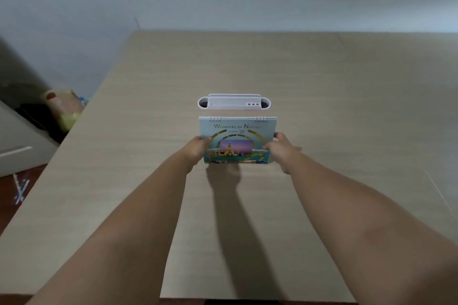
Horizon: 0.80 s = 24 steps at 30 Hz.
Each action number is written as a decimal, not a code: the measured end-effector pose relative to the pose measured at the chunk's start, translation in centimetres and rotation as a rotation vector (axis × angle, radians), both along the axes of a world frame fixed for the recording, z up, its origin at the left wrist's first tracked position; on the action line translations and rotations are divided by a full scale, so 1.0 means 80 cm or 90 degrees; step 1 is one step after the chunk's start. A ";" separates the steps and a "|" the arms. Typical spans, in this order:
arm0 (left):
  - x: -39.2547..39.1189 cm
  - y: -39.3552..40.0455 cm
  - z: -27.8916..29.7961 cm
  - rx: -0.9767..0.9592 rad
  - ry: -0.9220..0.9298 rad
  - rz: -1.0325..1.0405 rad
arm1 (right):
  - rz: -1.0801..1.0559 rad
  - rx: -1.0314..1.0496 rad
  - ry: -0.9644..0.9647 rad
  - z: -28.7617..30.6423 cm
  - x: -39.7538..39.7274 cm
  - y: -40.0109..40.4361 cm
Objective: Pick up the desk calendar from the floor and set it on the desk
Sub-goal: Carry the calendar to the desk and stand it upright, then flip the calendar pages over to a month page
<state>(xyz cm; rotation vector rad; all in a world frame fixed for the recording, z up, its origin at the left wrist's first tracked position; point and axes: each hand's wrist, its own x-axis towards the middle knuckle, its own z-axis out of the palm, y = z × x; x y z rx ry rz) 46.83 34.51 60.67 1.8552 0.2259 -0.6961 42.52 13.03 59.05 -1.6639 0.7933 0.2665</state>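
The desk calendar (236,137) has a light blue cover with the words "Wonders of Nature", a temple photo and wire rings along its top edge. It stands upright near the middle of the light wooden desk (322,106), its lower edge at the desk surface. My left hand (197,150) grips its left side and my right hand (278,148) grips its right side, both arms stretched forward.
A white plastic desk organiser (234,102) with round holes at both ends stands just behind the calendar. Beyond the desk's left edge lie a yellowish bag (63,109) and a white cabinet (17,146) on the floor. A pale wall rises behind the desk.
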 end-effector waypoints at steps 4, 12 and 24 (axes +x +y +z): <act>-0.012 -0.003 -0.024 -0.033 -0.033 0.046 | -0.035 0.001 -0.008 -0.015 -0.008 -0.001; -0.038 0.004 -0.057 0.018 -0.104 0.034 | -0.044 -0.035 -0.089 -0.033 -0.027 0.004; -0.087 0.029 -0.018 -0.072 -0.109 0.050 | -0.063 0.102 -0.140 -0.017 -0.059 -0.020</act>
